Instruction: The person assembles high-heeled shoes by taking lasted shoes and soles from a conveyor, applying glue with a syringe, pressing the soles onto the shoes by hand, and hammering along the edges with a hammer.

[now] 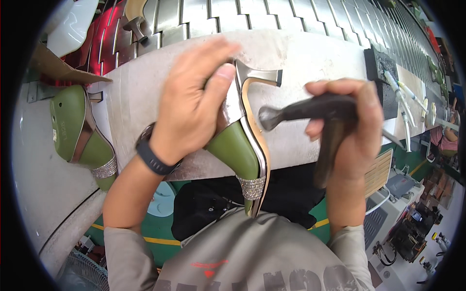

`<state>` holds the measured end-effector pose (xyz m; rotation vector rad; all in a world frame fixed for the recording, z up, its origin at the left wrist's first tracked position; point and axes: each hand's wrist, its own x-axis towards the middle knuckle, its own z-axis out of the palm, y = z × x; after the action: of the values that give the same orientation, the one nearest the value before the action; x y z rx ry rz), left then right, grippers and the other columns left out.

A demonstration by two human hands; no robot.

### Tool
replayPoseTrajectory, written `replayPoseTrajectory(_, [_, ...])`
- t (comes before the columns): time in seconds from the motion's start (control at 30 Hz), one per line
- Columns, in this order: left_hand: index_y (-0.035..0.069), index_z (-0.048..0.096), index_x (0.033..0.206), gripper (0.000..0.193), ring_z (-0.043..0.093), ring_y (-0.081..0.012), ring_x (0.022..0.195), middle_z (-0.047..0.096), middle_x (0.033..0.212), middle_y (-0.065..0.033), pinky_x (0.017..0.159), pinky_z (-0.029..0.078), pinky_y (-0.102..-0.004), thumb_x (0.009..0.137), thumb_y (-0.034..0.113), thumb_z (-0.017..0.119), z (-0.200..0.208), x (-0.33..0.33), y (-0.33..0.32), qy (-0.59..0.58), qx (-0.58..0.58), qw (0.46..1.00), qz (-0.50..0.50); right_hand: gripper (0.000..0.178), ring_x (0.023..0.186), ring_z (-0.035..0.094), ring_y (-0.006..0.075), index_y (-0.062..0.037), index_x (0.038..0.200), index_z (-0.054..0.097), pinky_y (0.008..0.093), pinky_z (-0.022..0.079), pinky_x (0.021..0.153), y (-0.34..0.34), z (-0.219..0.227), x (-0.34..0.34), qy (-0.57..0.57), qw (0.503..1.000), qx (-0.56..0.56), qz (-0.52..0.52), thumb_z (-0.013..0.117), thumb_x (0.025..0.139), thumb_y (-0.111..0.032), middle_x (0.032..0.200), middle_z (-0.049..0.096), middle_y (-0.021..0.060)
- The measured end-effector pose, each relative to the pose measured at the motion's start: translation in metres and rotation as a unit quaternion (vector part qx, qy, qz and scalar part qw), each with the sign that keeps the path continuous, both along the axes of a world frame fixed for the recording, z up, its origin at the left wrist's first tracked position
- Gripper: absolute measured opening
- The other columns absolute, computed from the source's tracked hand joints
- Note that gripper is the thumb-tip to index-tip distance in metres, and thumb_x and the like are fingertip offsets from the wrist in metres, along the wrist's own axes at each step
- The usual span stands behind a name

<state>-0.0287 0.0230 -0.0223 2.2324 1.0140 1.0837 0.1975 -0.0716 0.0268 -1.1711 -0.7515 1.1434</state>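
My left hand [194, 99] grips a silver high-heeled shoe on a green last [242, 145], held sole-side toward the right over the grey workbench [310, 58]. The heel points up and the rhinestone band sits low near my chest. My right hand [354, 126] is closed on a dark shoemaker's hammer [310, 110]. The hammer's head is blurred and lies close to the shoe's sole, just to the right of it. A dark watch is on my left wrist.
A second silver shoe on a green last [80, 133] lies at the left of the bench. Slatted metal conveyor plates [272, 14] run behind. A black block [383, 80] and white tubes [403, 99] sit at the right. Machines stand on the floor at lower right.
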Motion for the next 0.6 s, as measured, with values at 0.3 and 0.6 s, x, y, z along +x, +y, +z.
replayPoseTrajectory(0.3, [-0.004,0.071,0.123,0.032,0.066,-0.0342,0.114,0.070,0.125,-0.0220,0.103,0.049,-0.0397,0.104,0.012,0.051,-0.003,0.000,0.005,0.023,-0.116,0.991,-0.058,0.030,0.062,0.068,0.0234,0.0009,0.107,0.060,0.0304,0.059,0.059,-0.006,-0.042,-0.023,0.030,0.998,0.035,-0.052,0.046,0.108,-0.025,0.101,0.073,0.0279])
replayPoseTrajectory(0.6, [-0.002,0.073,0.121,0.029,0.067,-0.0343,0.108,0.070,0.123,-0.0200,0.097,0.049,-0.0409,0.099,0.009,0.056,-0.002,-0.001,0.007,0.030,-0.085,0.994,-0.058,0.028,0.058,0.066,0.0211,0.0030,0.098,0.061,0.0294,0.056,0.052,0.044,-0.013,-0.004,-0.079,0.985,0.068,0.135,0.054,0.102,-0.024,0.092,0.072,0.0283])
